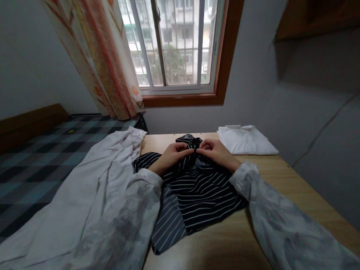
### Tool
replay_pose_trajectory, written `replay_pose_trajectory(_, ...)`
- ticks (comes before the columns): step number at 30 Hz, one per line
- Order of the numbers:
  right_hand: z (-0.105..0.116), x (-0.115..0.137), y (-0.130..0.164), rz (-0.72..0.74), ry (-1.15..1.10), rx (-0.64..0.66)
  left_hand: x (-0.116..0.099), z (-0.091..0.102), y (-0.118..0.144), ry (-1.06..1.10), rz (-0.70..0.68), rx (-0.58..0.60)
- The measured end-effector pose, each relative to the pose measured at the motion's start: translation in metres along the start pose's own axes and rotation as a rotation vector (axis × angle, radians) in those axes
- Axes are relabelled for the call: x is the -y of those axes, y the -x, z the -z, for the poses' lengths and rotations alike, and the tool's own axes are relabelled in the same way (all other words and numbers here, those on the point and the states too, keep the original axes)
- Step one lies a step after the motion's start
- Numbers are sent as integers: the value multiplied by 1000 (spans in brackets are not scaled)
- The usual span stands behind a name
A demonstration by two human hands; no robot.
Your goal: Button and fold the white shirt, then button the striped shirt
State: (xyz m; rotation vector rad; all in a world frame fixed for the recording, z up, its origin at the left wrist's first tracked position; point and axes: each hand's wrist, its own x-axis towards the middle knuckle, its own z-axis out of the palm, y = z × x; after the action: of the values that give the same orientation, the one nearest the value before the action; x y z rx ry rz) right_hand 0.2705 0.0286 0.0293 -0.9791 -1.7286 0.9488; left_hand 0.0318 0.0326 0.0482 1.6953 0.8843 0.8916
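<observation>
A black shirt with white stripes (207, 198) lies loosely spread on the wooden table (222, 252) in front of me. Its collar end is bunched up at the far side. My left hand (174, 155) pinches the cloth near the collar between thumb and fingers. Close beside it, my right hand (216, 151) grips the same part of the shirt, thumb tips almost meeting. Whether a button sits between the fingers is too small to tell. A greyer inner face of the cloth shows at the lower left.
White garments (97, 187) lie in a long heap along the table's left side. A folded white shirt (247, 140) rests at the back right. Beyond the left edge is a bed with a checked cover (56, 153). A window and curtain (103, 48) stand behind.
</observation>
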Motion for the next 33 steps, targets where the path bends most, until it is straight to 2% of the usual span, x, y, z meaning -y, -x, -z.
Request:
replay_pose_trajectory(4, -18, -27, 7, -23, -95, 3, 23, -21, 3, 50, -32, -159)
replay_pose_trajectory(9, -26, -48, 10, -31, -179, -88, 37, -23, 2, 55, -26, -171)
replay_pose_trajectory(13, -29, -48, 10, 9, -181, -150, 39, -22, 0, 5, -38, -198)
replay_pose_trajectory(18, -34, -42, 13, 81, -113, -163, 43, -23, 0, -44, -20, -188)
replay_pose_trajectory(29, -34, -39, 16, 113, 40, -205, 37, -20, 3, -69, -24, -91)
replay_pose_trajectory(33, -34, -41, 15, 112, 35, -212, 37, -20, 3, -73, -28, -120)
